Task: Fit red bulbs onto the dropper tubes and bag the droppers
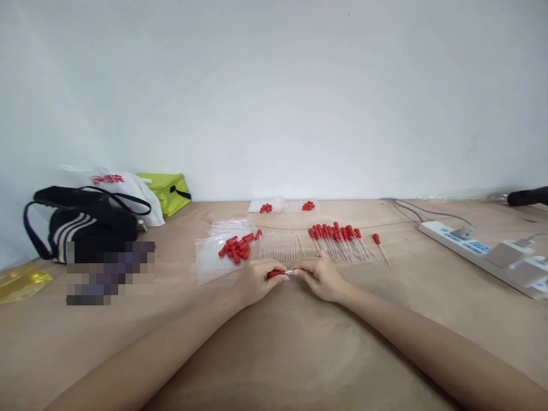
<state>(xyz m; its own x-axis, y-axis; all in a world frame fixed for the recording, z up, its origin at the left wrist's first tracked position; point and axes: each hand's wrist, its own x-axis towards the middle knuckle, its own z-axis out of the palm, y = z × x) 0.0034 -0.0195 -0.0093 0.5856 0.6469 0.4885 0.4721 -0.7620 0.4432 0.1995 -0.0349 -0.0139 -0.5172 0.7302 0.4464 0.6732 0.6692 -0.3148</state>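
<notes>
My left hand [259, 282] pinches a red rubber bulb [277, 274] between thumb and fingers. Facing it, my right hand [322, 278] grips a clear glass tube [290, 272] whose end meets the bulb's mouth. Most of the tube is hidden by my right fingers. Loose red bulbs [235, 249] lie on a clear plastic bag [208, 265] beyond my left hand. A row of bare glass tubes [278, 245] lies behind both hands. Several droppers with red bulbs [338, 233] lie beyond my right hand, with a single dropper [377, 240] apart at their right.
Two small groups of bulbs, left [266, 208] and right [308, 205], lie near the wall. On the right is a white power strip [454, 242] with plugs and cables. A black bag [94, 222], white bag [149, 208] and green bag [165, 191] stand at left.
</notes>
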